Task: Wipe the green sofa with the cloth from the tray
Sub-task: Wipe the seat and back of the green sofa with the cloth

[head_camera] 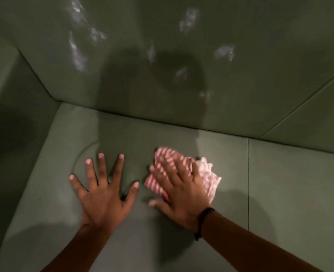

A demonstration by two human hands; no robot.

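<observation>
The right hand (179, 190) lies flat, pressing the striped cloth (205, 173) onto the sofa (290, 193) seat; the left hand (103, 190) is spread bare beside it, bracing. Wiping looks under way. Next, I'd judge, sweep toward the backrest (240, 55), where shiny smears show.
</observation>
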